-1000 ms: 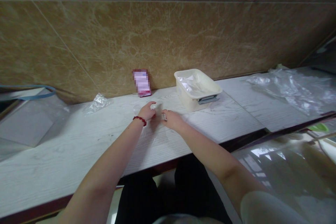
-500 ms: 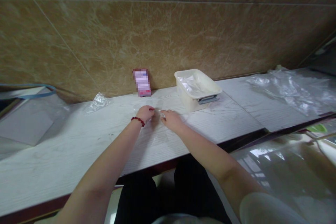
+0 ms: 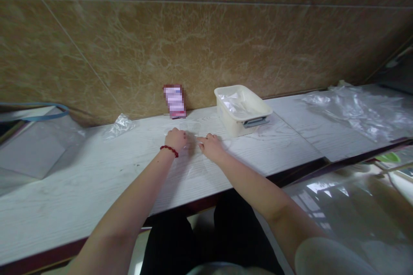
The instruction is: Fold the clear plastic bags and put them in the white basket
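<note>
A clear plastic bag [image 3: 191, 127] lies almost invisible on the white tabletop, with faint edges showing beyond and between my hands. My left hand [image 3: 176, 139], with a red bead bracelet [image 3: 169, 150] at its wrist, is closed on the bag's left part, its fingertips mostly hidden. My right hand [image 3: 211, 147] is a short way to the right, thumb and index finger at the bag's other side in a loose pinch. Just beyond and right of it stands a cream plastic bin [image 3: 235, 123] holding clear plastic bags [image 3: 232, 104].
A phone [image 3: 174, 101] leans against the brown marbled wall. Crumpled clear plastic [image 3: 120, 126] lies left of it. A white box [image 3: 35, 146] stands at the far left with a blue strap [image 3: 45, 116]. More clear bags [image 3: 358, 109] are heaped at the right of the table [image 3: 129, 180].
My left hand has turned slightly, its fingers curling further under. My right hand's index finger has straightened a little toward the left. The bin and phone have stayed put.
</note>
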`<state>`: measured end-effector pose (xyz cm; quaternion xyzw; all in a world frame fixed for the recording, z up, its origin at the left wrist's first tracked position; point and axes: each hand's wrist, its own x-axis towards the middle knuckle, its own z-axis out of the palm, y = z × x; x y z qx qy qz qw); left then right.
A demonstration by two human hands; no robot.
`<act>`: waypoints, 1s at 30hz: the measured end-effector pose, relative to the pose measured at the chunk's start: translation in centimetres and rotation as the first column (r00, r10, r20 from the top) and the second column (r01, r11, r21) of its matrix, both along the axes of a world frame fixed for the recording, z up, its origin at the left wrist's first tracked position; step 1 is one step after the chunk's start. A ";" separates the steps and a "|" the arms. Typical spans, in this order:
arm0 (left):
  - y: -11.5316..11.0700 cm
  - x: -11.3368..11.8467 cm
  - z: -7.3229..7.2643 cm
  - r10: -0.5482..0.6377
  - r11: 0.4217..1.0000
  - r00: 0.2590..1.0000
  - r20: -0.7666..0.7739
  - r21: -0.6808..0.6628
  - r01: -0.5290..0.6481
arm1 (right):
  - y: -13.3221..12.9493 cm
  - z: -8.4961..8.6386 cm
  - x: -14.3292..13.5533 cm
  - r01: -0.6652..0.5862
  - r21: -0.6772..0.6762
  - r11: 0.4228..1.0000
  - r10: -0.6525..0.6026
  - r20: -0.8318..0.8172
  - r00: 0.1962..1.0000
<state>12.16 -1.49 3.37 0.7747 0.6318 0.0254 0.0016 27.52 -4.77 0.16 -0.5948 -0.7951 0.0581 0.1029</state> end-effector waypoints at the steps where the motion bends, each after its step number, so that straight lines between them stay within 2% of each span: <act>1: -0.5 0.1 0.0 -0.019 0.997 0.999 -0.032 0.075 0.021 | 0.0 0.0 0.0 0.001 -0.002 1.000 -0.001 0.002 1.000; 3: -1.5 0.3 -0.2 -0.141 0.976 0.988 -0.068 0.156 0.150 | -0.1 0.2 0.0 0.009 -0.003 1.000 -0.009 0.003 1.000; 5: -2.3 0.5 -0.8 -0.290 0.949 0.954 -0.078 0.106 0.297 | -0.3 0.3 0.0 0.032 0.002 0.999 -0.032 0.002 0.999; 7: -2.7 0.5 -1.5 -0.347 0.937 0.935 -0.078 0.012 0.349 | -0.5 0.4 0.0 0.067 0.011 0.998 -0.067 0.002 0.998; 12: -3.1 -0.2 -2.4 -0.310 0.950 0.947 -0.086 -0.075 0.304 | -0.7 0.3 0.1 0.103 0.011 0.995 -0.103 -0.007 0.995; 21: -3.3 -1.3 -1.7 -0.278 0.955 0.958 -0.075 -0.130 0.267 | -0.5 0.7 0.1 0.114 -0.010 0.993 -0.114 -0.057 0.992; 30: -3.4 -1.3 -1.3 -0.277 0.957 0.961 -0.029 -0.102 0.272 | -0.4 0.7 0.0 0.117 -0.072 0.990 -0.116 0.018 0.993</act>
